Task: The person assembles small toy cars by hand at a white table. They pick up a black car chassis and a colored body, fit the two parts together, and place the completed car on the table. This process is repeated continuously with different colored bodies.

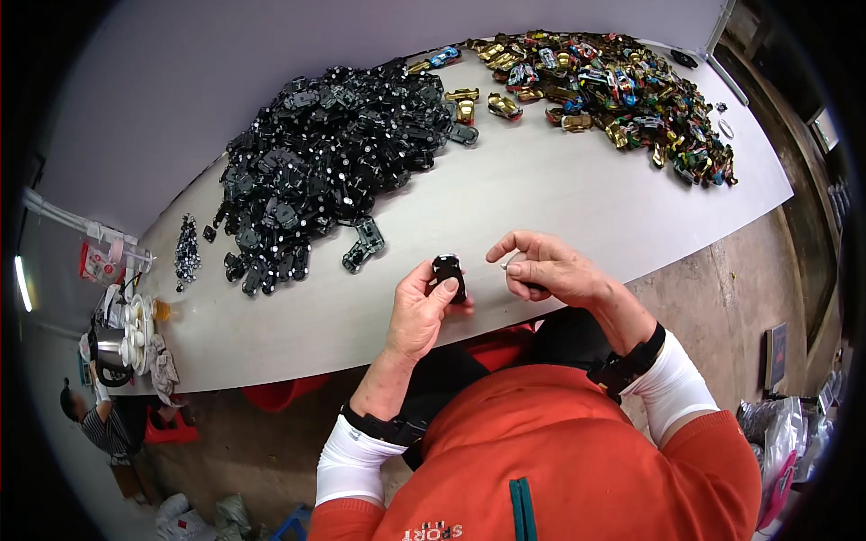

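Observation:
My left hand (419,311) pinches a black toy car chassis (448,275) upright between thumb and fingers, just over the table's near edge. Close to it on the right, my right hand (552,270) is curled, index finger arched and thumb pressed inward. A small pale tip and a dark bit show at its fingers; what it grips is too small to name. Past my left hand, a loose black chassis piece (364,245) lies on the white table (469,198). A big heap of black toy car chassis (311,162) rises beyond it.
Colourful and gold toy car bodies (622,90) are heaped at the far right. Small wheels (187,252) form a strip at the left. A kettle (110,347) and cups (140,329) stand at the left end, near another person (104,419). Plastic bags (780,437) lie at the right.

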Demonstrator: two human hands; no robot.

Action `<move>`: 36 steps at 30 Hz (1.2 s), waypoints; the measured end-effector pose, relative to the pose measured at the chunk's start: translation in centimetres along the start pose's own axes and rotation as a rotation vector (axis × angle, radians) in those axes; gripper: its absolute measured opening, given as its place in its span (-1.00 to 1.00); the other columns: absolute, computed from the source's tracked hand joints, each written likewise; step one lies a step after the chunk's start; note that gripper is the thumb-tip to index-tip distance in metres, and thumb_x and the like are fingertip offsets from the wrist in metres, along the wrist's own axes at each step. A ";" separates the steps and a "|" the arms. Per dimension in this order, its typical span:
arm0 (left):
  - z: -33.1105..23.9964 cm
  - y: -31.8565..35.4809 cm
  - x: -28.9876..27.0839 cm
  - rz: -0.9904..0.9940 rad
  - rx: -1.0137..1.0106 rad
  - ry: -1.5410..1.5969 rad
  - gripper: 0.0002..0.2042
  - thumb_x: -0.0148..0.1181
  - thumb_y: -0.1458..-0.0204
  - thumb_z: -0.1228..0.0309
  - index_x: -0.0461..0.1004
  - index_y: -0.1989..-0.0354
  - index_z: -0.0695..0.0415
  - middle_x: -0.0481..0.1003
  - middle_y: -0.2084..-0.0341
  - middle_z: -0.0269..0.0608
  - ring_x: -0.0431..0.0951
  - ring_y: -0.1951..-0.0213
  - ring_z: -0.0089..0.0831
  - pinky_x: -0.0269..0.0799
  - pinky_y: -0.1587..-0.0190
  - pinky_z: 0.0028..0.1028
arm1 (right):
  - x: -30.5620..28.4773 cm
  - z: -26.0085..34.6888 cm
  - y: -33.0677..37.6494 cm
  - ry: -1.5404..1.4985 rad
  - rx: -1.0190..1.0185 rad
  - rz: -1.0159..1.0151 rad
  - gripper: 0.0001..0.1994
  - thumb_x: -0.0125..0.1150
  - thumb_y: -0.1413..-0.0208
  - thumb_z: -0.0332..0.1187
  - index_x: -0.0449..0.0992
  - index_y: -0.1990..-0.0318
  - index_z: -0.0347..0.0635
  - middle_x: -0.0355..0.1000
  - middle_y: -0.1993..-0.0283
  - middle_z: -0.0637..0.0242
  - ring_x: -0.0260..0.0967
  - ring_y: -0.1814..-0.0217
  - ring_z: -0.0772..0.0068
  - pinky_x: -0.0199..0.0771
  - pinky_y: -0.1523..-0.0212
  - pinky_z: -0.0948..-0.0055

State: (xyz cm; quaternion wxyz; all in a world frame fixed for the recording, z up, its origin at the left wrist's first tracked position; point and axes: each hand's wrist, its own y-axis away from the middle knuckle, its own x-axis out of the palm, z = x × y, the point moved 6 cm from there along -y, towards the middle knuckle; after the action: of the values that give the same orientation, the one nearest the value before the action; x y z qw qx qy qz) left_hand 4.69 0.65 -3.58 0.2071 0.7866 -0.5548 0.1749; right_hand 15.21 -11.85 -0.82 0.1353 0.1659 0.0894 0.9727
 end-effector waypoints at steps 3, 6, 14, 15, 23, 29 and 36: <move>0.5 0.4 -0.1 0.145 -0.103 -0.232 -0.88 0.05 -0.06 0.51 0.41 0.22 0.20 0.44 0.39 -0.34 0.36 0.50 -0.65 0.30 0.52 -0.67 | 1.5 0.3 -0.1 0.023 0.036 0.139 -0.69 0.00 -0.12 -0.32 0.28 0.05 -0.31 0.28 0.58 0.44 0.08 0.60 0.72 0.03 0.64 0.71; 0.1 0.6 0.1 0.152 -0.114 -0.378 -0.84 0.01 -0.05 0.57 0.43 0.19 0.21 0.44 0.44 -0.40 0.36 0.42 -0.68 0.28 0.39 -0.70 | 1.7 -0.7 -0.4 0.051 0.042 0.172 -0.72 0.01 -0.11 -0.33 0.29 0.10 -0.33 0.29 0.60 0.41 0.07 0.65 0.72 0.00 0.68 0.70; 0.4 0.3 0.4 0.220 -0.068 -0.495 -0.79 0.01 -0.04 0.57 0.43 0.12 0.22 0.44 0.45 -0.44 0.34 0.41 -0.73 0.25 0.31 -0.70 | 1.7 -0.9 -0.4 0.123 0.040 0.163 -0.75 0.00 -0.12 -0.32 0.28 0.19 -0.36 0.32 0.60 0.35 0.10 0.66 0.70 0.05 0.70 0.67; 0.4 0.3 0.4 0.230 -0.072 -0.502 -0.78 0.01 -0.05 0.57 0.43 0.12 0.22 0.44 0.45 -0.45 0.34 0.41 -0.73 0.26 0.31 -0.70 | 1.6 -0.9 -0.3 0.128 0.039 0.165 -0.75 -0.01 -0.12 -0.32 0.28 0.19 -0.36 0.32 0.60 0.35 0.11 0.66 0.70 0.05 0.70 0.67; 0.4 0.4 0.5 0.219 -0.077 -0.474 -0.78 0.04 -0.03 0.55 0.43 0.12 0.24 0.44 0.48 -0.43 0.31 0.47 -0.74 0.24 0.38 -0.71 | 1.9 -0.7 -0.7 0.170 0.031 0.148 -0.90 -0.04 -0.12 -0.43 0.27 0.30 -0.29 0.27 0.61 0.42 0.10 0.63 0.69 0.08 0.65 0.64; 0.0 0.7 0.7 0.094 -0.066 -0.460 -0.78 0.08 -0.02 0.51 0.44 0.13 0.25 0.42 0.57 -0.45 0.25 0.57 -0.78 0.16 0.52 -0.75 | 1.7 -0.6 -1.4 0.251 -0.071 0.027 -0.96 -0.08 -0.11 -0.51 0.31 0.36 -0.26 0.19 0.62 0.50 0.08 0.59 0.72 0.10 0.59 0.64; 0.4 0.7 0.4 0.024 -0.111 -0.432 -0.80 0.08 -0.04 0.50 0.45 0.16 0.26 0.40 0.60 -0.44 0.23 0.61 -0.77 0.13 0.57 -0.76 | 1.5 -0.8 -1.5 0.327 -0.090 -0.038 -0.95 -0.08 -0.11 -0.50 0.27 0.37 -0.27 0.16 0.63 0.48 0.04 0.61 0.67 0.08 0.61 0.58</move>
State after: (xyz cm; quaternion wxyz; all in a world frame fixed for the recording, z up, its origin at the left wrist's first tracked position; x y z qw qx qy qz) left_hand 4.22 -0.11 -3.66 0.1243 0.7865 -0.6044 -0.0257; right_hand 13.89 -10.11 -1.43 0.1448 -0.0024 0.0697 0.9870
